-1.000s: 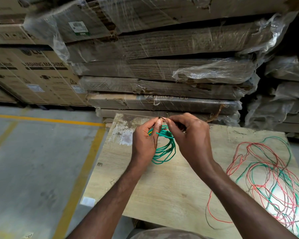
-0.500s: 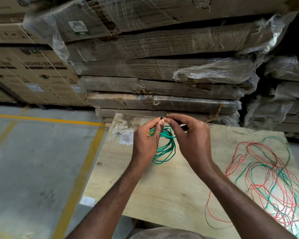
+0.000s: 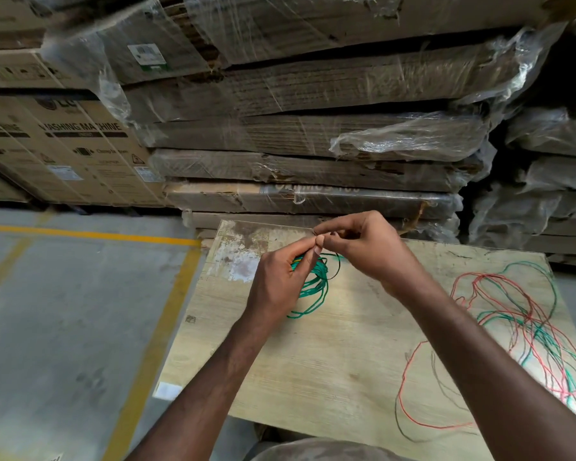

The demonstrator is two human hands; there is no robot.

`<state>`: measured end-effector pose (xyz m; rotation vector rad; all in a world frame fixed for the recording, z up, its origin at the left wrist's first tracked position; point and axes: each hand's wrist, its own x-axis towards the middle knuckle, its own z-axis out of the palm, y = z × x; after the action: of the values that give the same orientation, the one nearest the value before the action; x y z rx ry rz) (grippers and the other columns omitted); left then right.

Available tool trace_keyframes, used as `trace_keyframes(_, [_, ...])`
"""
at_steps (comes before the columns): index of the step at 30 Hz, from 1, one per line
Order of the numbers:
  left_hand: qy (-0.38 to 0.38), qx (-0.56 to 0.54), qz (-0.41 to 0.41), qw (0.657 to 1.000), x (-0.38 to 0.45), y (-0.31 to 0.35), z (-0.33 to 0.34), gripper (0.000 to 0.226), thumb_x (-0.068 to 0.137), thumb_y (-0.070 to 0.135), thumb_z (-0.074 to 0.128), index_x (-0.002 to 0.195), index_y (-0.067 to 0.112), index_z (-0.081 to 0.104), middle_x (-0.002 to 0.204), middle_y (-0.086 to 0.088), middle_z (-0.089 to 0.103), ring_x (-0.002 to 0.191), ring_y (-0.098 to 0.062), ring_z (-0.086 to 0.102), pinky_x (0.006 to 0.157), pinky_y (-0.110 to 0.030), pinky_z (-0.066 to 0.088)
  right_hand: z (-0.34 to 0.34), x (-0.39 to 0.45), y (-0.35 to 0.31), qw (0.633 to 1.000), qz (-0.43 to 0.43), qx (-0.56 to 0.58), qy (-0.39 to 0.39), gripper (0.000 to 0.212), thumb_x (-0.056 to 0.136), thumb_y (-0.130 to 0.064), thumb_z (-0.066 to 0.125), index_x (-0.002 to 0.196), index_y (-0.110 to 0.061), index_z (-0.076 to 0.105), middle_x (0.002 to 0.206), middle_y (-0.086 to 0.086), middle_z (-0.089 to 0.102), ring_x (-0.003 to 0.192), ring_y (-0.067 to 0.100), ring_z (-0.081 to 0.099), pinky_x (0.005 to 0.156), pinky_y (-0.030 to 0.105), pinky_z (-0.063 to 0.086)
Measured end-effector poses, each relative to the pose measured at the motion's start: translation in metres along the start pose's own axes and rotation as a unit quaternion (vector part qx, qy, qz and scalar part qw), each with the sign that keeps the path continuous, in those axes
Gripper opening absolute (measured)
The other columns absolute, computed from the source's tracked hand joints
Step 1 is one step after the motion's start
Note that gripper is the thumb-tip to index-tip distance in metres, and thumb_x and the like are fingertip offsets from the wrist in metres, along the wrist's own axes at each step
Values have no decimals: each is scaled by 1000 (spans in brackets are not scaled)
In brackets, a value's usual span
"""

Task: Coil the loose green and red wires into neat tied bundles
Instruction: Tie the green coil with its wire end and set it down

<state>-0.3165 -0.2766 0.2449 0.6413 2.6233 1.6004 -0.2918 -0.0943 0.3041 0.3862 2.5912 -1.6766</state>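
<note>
I've got both hands up over the middle of the frame, above the far part of the wooden worktop [image 3: 330,361]. My left hand [image 3: 276,287] has its fingers curled round the top of the green coil [image 3: 313,287], thumb and forefinger pinching it, and the loops hang down below the hand to just above the board. My right hand [image 3: 366,251] sits right beside it, fingertips touching the left thumb, pinching something thin at the top of that coil; a dark strand curves out just under the fingers, but I can't tell whether it is a tie or the wire's own end. So the hands are together, both clamped on the same small bundle at centre frame. Over at the right side of the frame the loose pile of red and green wires [image 3: 526,331] sprawls across the worktop, well apart from the coil, with one red loop trailing toward the lower edge of the board. Behind the worktop, filling the upper half of the frame, flat cardboard packs [image 3: 313,134] wrapped in plastic film are stacked high, and printed cartons [image 3: 64,144] sit at upper left. The grey floor [image 3: 64,327] with yellow lines takes the lower left.
</note>
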Motion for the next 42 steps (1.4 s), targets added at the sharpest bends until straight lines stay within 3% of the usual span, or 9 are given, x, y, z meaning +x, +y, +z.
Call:
trace_keyframes(4, [-53, 18, 29, 998, 1, -6, -8, 21, 108, 26, 68, 125, 25, 80, 97, 31, 75, 93, 8, 72, 79, -19, 56, -9, 3, -6, 989, 24, 134, -58, 8, 90, -7, 84, 97, -9, 82, 86, 12, 69, 70, 6, 61, 71, 18, 49])
trace_keyframes(11, [-62, -79, -13, 995, -4, -17, -8, 21, 110, 20, 63, 121, 24, 81, 116, 13, 81, 108, -10, 76, 97, -35, 61, -24, 15, -11, 957, 0, 291, -1, 7, 96, -2, 75, 98, -9, 75, 92, 8, 80, 72, 9, 65, 66, 21, 49])
trace_keyframes(15, [-41, -99, -32, 994, -7, -17, -10, 24, 111, 23, 58, 109, 16, 81, 104, 7, 81, 97, -6, 74, 91, -20, 53, -24, 14, -19, 951, -29, 308, -4, 4, 105, -4, 65, 108, -4, 66, 96, 19, 79, 71, 17, 70, 63, 24, 57])
trace_keyframes(19, [-9, -132, -54, 990, -9, -20, -9, 25, 101, 41, 73, 96, 19, 84, 87, 3, 82, 76, -14, 75, 77, -27, 58, -17, 13, -25, 953, -53, 296, -16, 6, 108, -4, 60, 113, -1, 60, 91, 19, 75, 70, 21, 68, 63, 28, 58])
trace_keyframes(22, [13, -113, -66, 991, -13, -22, -7, 9, 99, 23, 79, 95, 17, 85, 81, 8, 80, 74, -6, 74, 71, -20, 55, -14, 13, -30, 954, -96, 284, -1, 4, 108, -1, 59, 112, -2, 59, 84, 16, 71, 69, 22, 63, 63, 30, 53])
trace_keyframes(33, [31, -79, -48, 995, -15, -32, -21, 13, 98, 12, 79, 108, 19, 84, 100, 20, 81, 89, 8, 73, 77, -6, 49, 3, 15, -37, 942, -157, 297, 19, 3, 106, 1, 61, 108, 0, 60, 81, 16, 71, 66, 26, 62, 60, 31, 54])
trace_keyframes(36, [24, -86, -65, 994, -22, -52, -24, 13, 98, 10, 79, 108, 18, 84, 100, 17, 82, 90, 5, 73, 81, -10, 51, 7, 20, -29, 952, -113, 275, -71, 26, 101, -2, 70, 124, 1, 58, 108, 20, 77, 77, 24, 70, 68, 31, 59])
trace_keyframes(39, [28, -107, -73, 991, -30, -71, -34, 15, 100, 13, 77, 110, 22, 83, 105, 13, 82, 91, 0, 73, 84, -15, 53, 12, 33, 1, 972, -33, 97, -212, 84, 86, -19, 87, 159, -22, 44, 152, 3, 59, 91, 19, 74, 80, 33, 64])
trace_keyframes(42, [30, -119, -72, 990, -27, -80, -44, 18, 101, 10, 74, 108, 24, 81, 103, 12, 80, 84, -2, 70, 78, -18, 54, 36, 45, 33, 945, -4, 6, -327, 92, 86, -23, 89, 164, -25, 41, 163, 1, 51, 90, 10, 72, 77, 32, 61])
